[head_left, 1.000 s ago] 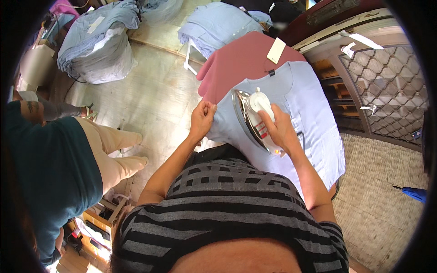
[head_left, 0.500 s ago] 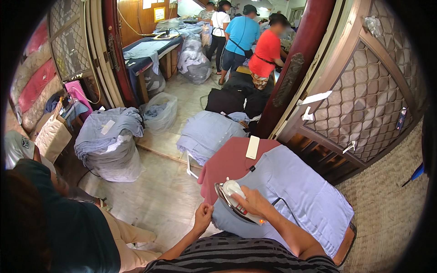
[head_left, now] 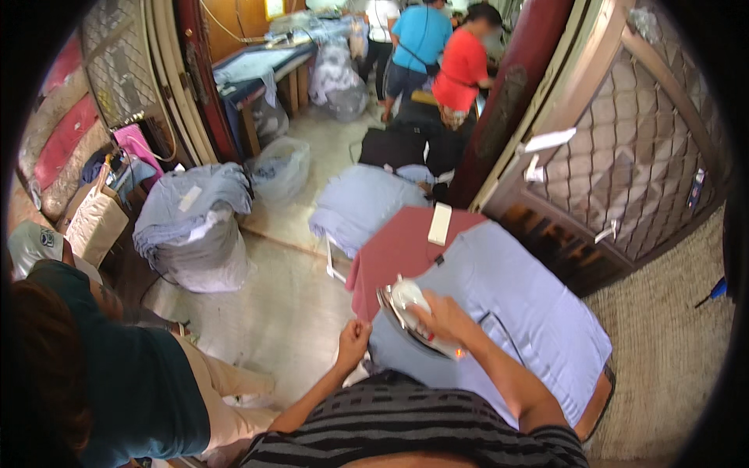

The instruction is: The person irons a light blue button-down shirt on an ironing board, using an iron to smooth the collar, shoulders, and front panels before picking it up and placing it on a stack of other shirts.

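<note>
A light blue shirt [head_left: 523, 288] lies spread over the ironing board, whose far end is covered in dark red cloth [head_left: 386, 246]. My right hand [head_left: 446, 318] is wrapped round the handle of a white steam iron [head_left: 411, 303], which rests on the near left part of the shirt with a small orange light at its heel. At the board's left edge, my left hand [head_left: 353, 343] is closed, fingers pinched together beside the red cloth and the shirt's edge. What they hold is too small to make out. A pale tag [head_left: 440, 224] lies on the red cloth.
A stack of folded blue garments [head_left: 367, 201] stands beyond the board. Farther left is a large bundle of blue cloth [head_left: 191, 226], near a clear plastic bag [head_left: 281, 171]. A person in a dark green shirt [head_left: 133, 366] is close on my left; several people work beyond the doorway.
The view has tilted downward, so the scene sits higher. Both hands keep their closed grips, and the iron stays on about the same part of the shirt.
</note>
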